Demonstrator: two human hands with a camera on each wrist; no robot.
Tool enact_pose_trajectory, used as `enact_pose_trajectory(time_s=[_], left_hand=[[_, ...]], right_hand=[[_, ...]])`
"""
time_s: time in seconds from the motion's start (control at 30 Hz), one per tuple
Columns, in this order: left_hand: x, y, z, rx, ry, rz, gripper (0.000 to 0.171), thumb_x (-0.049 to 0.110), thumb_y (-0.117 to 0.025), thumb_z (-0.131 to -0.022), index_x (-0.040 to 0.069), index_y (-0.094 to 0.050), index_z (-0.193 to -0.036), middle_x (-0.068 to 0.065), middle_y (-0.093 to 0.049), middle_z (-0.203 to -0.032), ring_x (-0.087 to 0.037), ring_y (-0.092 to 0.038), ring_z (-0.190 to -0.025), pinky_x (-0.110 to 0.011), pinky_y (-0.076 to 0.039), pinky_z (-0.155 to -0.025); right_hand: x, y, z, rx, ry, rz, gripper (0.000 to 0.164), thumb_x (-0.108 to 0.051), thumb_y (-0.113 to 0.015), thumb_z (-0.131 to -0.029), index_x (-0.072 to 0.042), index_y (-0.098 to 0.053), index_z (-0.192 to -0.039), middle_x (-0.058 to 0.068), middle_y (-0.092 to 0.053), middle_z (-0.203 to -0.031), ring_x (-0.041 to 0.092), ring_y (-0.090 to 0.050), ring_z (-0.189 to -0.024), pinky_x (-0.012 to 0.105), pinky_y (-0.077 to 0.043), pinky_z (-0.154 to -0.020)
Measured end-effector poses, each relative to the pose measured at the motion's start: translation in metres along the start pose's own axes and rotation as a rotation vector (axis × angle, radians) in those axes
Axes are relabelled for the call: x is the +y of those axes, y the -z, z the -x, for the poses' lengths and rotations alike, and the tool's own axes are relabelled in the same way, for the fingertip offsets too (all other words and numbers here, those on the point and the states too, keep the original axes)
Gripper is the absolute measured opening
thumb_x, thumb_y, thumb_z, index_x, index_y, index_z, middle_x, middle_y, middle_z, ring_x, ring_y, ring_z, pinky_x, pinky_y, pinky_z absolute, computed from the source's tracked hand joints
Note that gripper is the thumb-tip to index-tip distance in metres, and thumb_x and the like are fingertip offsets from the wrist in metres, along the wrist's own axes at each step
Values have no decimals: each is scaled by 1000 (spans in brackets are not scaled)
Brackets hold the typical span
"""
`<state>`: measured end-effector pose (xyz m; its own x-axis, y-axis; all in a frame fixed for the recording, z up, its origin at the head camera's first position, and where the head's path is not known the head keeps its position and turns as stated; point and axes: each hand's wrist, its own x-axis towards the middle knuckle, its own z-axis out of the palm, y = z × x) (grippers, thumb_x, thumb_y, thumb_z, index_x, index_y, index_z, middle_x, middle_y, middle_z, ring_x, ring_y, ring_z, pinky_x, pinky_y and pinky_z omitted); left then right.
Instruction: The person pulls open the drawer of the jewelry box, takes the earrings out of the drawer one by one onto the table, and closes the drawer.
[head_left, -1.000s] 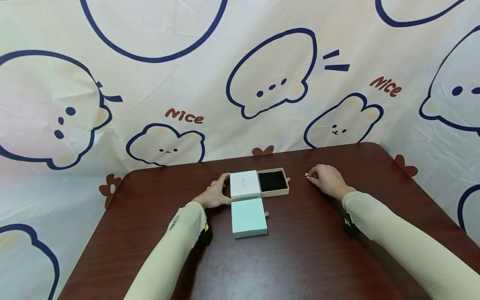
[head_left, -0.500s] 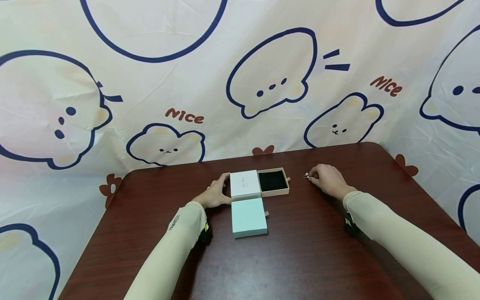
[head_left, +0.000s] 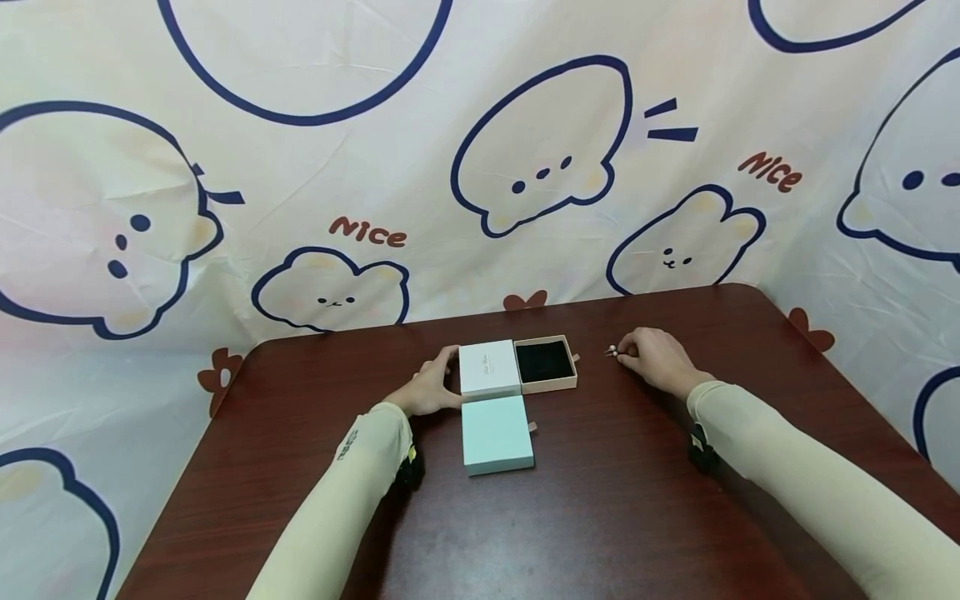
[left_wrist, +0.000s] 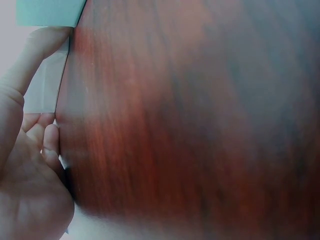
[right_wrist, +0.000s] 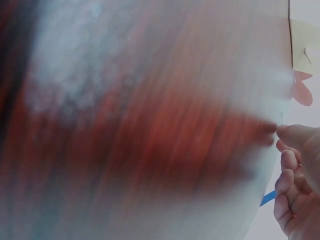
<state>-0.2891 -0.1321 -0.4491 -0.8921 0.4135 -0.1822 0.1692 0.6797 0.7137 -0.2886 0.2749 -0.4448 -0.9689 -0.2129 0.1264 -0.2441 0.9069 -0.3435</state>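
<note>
My left hand (head_left: 432,388) holds the white box cover (head_left: 489,369) at its left side, thumb at the near corner and fingers at the far one. From its right side projects a cream drawer (head_left: 549,387) with a black pad (head_left: 544,362) inside. In the left wrist view the thumb (left_wrist: 42,44) lies against the white side wall, just by the teal box. Right of the drawer, my right hand (head_left: 655,358) pinches a small pearl earring (head_left: 612,350) between thumb and forefinger. Its thin pin (right_wrist: 282,118) sticks up past the fingertips in the right wrist view; details are too small to tell.
A teal box (head_left: 497,435) with a small ribbon tab lies in front of the white one, close against it. The dark wood table (head_left: 600,508) ends at a cartoon-printed cloth (head_left: 450,275) behind and at the sides.
The earring tilts slightly in the right fingertips. Both hands and the boxes stay in place.
</note>
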Motion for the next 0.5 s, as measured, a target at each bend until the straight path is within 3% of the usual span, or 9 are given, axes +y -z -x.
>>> enact_pose_trajectory(time_s=[0.5], left_hand=[[-2,0,-1,-7,2,6,97,23,-80,-87,14,-16,-160,-15,-26,-164,-38,-33,-143,-62,-23,-115]], right_hand=[[-2,2,0,1,-18,-8,15,-15,-73,-93,-1,-76,-99,11,-70,-90,21,-59,-78,40,-49,-73]])
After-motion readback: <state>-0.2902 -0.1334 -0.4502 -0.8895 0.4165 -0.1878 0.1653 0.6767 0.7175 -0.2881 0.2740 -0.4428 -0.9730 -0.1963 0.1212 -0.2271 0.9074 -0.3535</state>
